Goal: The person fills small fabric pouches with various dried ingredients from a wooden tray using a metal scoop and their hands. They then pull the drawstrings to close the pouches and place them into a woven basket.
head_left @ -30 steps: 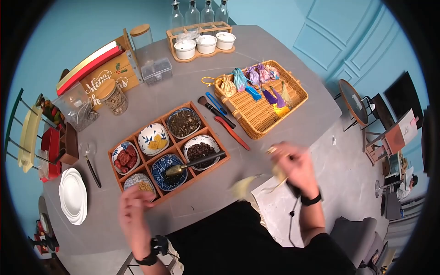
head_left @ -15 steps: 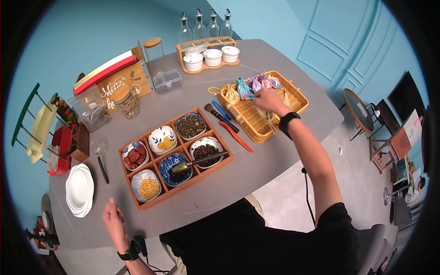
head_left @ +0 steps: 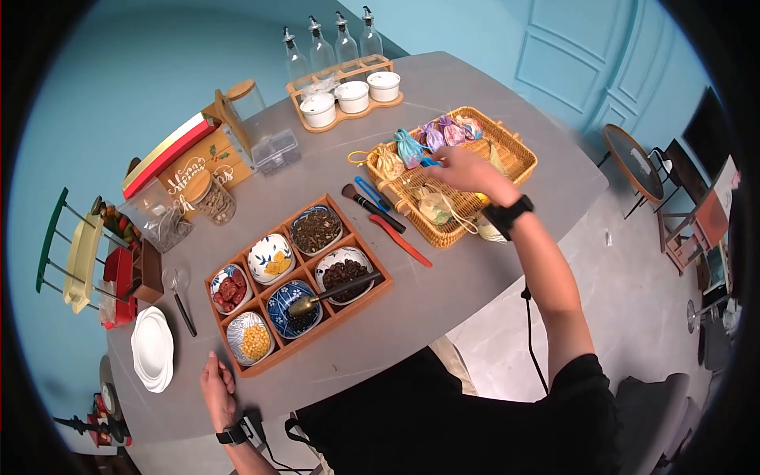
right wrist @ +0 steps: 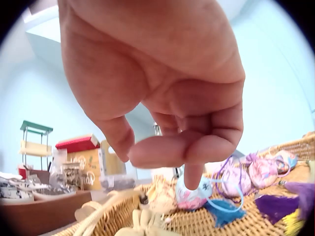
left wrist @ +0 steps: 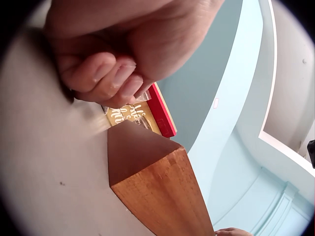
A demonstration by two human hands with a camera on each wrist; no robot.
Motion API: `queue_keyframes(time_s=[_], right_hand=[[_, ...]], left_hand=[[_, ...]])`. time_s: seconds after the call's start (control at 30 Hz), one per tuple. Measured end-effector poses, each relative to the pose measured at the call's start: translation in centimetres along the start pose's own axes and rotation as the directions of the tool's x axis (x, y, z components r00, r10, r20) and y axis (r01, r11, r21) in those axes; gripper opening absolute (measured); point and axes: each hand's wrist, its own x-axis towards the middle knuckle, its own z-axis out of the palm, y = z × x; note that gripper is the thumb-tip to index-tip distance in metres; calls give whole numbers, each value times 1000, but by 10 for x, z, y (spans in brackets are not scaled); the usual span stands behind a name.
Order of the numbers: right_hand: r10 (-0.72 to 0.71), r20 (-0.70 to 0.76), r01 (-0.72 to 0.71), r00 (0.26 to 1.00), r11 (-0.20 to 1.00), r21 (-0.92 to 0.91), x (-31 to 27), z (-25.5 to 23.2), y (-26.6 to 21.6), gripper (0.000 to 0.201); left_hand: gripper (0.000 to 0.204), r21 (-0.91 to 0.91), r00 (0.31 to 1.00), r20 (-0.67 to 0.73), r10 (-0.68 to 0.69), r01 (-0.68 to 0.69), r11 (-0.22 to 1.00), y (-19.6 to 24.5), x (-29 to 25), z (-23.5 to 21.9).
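Note:
My right hand (head_left: 475,172) is over the wicker basket (head_left: 451,235), palm down, with its fingers loosely bent. Nothing shows between thumb and fingers in the right wrist view. Its fingertips overlap the light blue drawstring pouch (right wrist: 194,194), close above a blue tassel (right wrist: 225,212). Under the wrist, a pale cream pouch (head_left: 434,207) with a cord lies at the basket's near end. Behind it stand another cream pouch (head_left: 389,162) and several purple and pink ones (head_left: 451,131). Loosely curled, my left hand (head_left: 218,389) rests at the table's near edge beside the divided wooden box (left wrist: 157,184).
The wooden box holds bowls of red dates (head_left: 229,291), yellow grains (head_left: 255,342) and dark beans, with a brass scoop (head_left: 305,306) across it. A brush (head_left: 372,207), blue tool (head_left: 370,192) and red tool (head_left: 401,241) lie between box and basket. White dishes (head_left: 152,348) sit left.
My right hand has carried the pale cream pouch from the table's near edge into the basket and released it. My left hand has drawn back from the box to the table edge.

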Motion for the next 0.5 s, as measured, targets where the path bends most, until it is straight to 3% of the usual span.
queue_keyframes(time_s=[0.07, 0.13, 0.27, 0.33, 0.37, 0.43, 0.5], right_hand=[[33, -18, -32, 999, 995, 91, -22, -13, 10, 53], [102, -250, -57, 963, 982, 181, -51, -14, 27, 44], [157, -285, -79, 946, 961, 266, -92, 4, 56, 37], [169, -223, -101, 960, 953, 287, -112, 14, 51, 32], [137, -272, -42, 953, 943, 329, -119, 18, 50, 32], [260, -350, -146, 900, 936, 322, -132, 20, 39, 31], [416, -201, -321, 887, 868, 379, -136, 22, 35, 31]], left_hand=[[39, 11, 1000, 12, 9, -9, 1000, -3, 2, -4], [38, 24, 999, 42, 14, -15, 1000, -6, 7, -3], [38, -4, 999, -17, -31, 31, 1000, -10, 12, -4], [37, -7, 998, -42, -48, 47, 999, -10, 13, -6], [37, -10, 998, -29, -49, 49, 999, -10, 15, -4], [37, -19, 998, -19, -58, 58, 998, -8, 14, -6], [37, -33, 996, 18, -92, 93, 995, -5, 14, -6]])
